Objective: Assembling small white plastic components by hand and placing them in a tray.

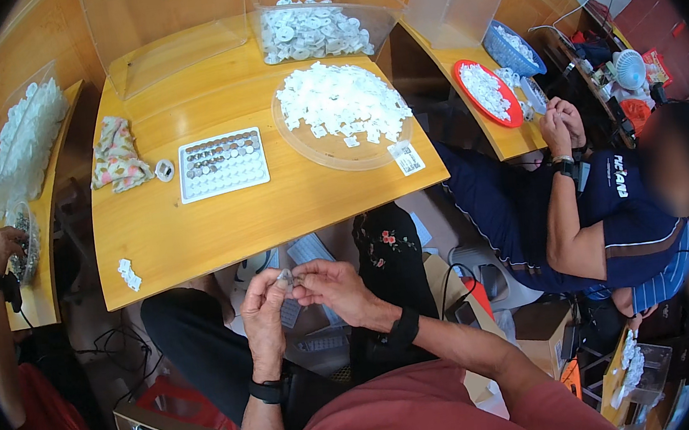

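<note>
A: What does the head view show?

B: Two hands over the lap, just by the near edge of the yellow table (pixel 278 218). The left hand (pixel 263 306) pinches a small grey thing (pixel 286 278). The right hand (pixel 334 290) has its thumb and finger close together right at it — I can't tell if they grip it too. The thing is tiny and partly hidden, so it may be clear, not grey.

A: Which step is this?

B: Close finger work on one little piece, I'd say. I think the next move calls for a steady left pinch and small, soft moves on the right.

A: Where is there room?

B: The table edge is just past the fingers, so reaching the top means lifting over it. Then a stretch of wood leads to the white tray (pixel 224 183), with round bits in its back rows. On the right it's tighter — the white pile (pixel 341 102) fills most of a round plate (pixel 291 149). A flowered cloth (pixel 117 155) sits to the tray's left.
</note>
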`<state>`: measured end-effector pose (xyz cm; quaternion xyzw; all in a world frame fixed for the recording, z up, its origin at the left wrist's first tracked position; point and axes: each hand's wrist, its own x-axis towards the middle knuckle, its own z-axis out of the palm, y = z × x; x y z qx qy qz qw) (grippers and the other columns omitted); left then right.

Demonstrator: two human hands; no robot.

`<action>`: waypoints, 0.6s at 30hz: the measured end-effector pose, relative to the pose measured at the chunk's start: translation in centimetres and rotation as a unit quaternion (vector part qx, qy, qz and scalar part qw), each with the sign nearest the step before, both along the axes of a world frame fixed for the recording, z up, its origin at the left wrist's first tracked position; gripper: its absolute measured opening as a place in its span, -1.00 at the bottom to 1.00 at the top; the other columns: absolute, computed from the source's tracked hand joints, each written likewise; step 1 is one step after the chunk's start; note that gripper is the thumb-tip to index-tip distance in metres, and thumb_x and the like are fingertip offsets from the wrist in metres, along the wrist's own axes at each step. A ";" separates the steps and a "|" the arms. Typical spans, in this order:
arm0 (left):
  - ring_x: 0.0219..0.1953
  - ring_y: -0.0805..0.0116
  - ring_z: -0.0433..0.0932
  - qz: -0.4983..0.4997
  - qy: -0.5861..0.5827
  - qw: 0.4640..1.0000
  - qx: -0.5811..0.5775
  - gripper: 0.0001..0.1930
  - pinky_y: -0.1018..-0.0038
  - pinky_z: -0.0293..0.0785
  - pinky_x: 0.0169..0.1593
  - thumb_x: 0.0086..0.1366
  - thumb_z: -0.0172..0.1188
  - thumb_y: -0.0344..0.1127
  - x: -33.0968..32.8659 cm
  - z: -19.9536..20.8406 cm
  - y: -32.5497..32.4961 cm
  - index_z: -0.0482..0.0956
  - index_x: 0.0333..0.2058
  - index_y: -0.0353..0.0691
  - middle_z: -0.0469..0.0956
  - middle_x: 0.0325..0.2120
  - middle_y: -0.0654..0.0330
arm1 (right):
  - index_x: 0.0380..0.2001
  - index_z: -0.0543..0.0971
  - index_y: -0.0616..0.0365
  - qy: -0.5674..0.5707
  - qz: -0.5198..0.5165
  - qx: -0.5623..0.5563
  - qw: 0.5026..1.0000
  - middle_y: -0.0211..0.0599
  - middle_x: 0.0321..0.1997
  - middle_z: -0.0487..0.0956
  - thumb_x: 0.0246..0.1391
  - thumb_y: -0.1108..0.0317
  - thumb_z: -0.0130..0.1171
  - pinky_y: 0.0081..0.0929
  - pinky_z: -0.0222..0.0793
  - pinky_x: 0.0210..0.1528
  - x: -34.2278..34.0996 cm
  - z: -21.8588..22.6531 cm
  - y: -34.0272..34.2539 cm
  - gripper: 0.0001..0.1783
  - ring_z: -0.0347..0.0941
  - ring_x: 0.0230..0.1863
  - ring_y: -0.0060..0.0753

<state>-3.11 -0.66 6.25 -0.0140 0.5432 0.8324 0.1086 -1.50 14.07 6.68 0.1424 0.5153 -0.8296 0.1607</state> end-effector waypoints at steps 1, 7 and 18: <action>-0.37 0.62 0.42 0.000 -0.036 0.998 0.042 -0.89 0.65 0.35 -0.24 0.23 0.13 -0.47 0.0 -0.1 0.0 0.52 -0.25 -0.29 0.49 -0.41 0.35 | -0.09 0.45 0.29 0.001 0.006 0.009 1.000 -0.28 -0.22 0.54 0.21 0.37 0.00 -0.56 0.47 -0.14 -0.1 0.2 0.1 -0.74 0.51 -0.20 -0.50; -0.36 0.62 0.41 -0.011 -0.036 0.999 0.030 -0.88 0.66 0.34 -0.25 0.23 0.13 -0.47 -0.1 -0.8 -0.3 0.52 -0.24 -0.28 0.47 -0.39 0.34 | -0.13 0.47 0.29 0.012 0.012 0.056 0.998 -0.30 -0.27 0.55 0.18 0.38 0.05 -0.61 0.47 -0.20 -0.5 0.5 -0.3 -0.76 0.52 -0.25 -0.53; -0.41 0.58 0.33 0.010 0.092 0.981 -0.169 -0.89 0.69 0.31 -0.32 0.19 0.15 -0.49 0.0 -0.6 0.1 0.51 -0.28 -0.31 0.35 -0.45 0.35 | -0.30 0.52 0.30 0.080 -0.046 0.116 0.989 -0.34 -0.37 0.57 0.08 0.49 0.13 -0.71 0.45 -0.31 -0.6 -0.2 -1.4 -0.88 0.49 -0.34 -0.65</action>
